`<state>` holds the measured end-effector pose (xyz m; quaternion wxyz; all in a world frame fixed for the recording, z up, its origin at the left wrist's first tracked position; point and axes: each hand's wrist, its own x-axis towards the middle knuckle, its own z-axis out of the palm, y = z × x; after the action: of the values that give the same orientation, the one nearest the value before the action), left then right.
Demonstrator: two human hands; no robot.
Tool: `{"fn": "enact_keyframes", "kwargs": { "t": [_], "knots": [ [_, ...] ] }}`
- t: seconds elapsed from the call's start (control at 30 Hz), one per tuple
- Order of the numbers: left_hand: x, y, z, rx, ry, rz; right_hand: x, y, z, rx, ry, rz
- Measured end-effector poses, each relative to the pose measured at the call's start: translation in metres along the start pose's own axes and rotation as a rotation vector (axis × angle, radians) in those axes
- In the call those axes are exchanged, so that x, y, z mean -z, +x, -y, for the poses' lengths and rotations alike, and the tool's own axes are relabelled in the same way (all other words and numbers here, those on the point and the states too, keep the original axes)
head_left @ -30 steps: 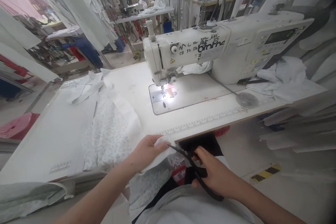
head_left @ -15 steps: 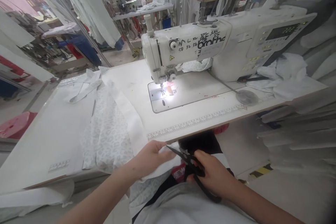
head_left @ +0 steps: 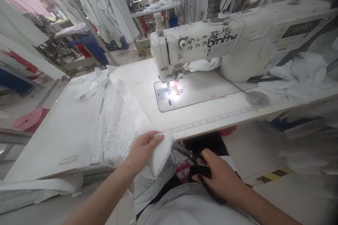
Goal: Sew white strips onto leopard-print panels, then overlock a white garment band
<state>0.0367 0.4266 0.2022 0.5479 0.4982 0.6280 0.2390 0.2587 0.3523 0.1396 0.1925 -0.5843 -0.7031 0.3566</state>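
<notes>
My left hand pinches the white edge of a pale leopard-print fabric at the table's front edge. Part of this cloth lies on the table and part hangs down toward my lap. In my right hand is a pair of black-handled scissors, its fingers closed around the handles. The blade tips point left, close beside the held white edge; whether they touch it I cannot tell. Behind both hands stands a white sewing machine, its lamp shining on the needle plate.
A printed ruler strip runs along the table's front edge. A round grey disc on a rod lies at the right, near crumpled white cloth. A pink roll sits left of the table.
My left hand has moved up and left, lifting the white fabric edge. The scissors have drawn apart from that hand, and the blades look closer together. The view has shifted slightly.
</notes>
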Motion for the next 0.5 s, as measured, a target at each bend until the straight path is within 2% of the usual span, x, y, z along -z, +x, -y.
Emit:
{"fn": "enact_keyframes", "kwargs": {
  "t": [0.3,0.5],
  "knots": [
    [0.004,0.004,0.005,0.007,-0.069,0.026,-0.002,0.004,-0.002,0.001,-0.030,-0.005],
    [-0.002,0.002,0.006,0.008,-0.073,0.110,-0.003,0.012,0.005,0.037,-0.079,-0.051]
  ]
}}
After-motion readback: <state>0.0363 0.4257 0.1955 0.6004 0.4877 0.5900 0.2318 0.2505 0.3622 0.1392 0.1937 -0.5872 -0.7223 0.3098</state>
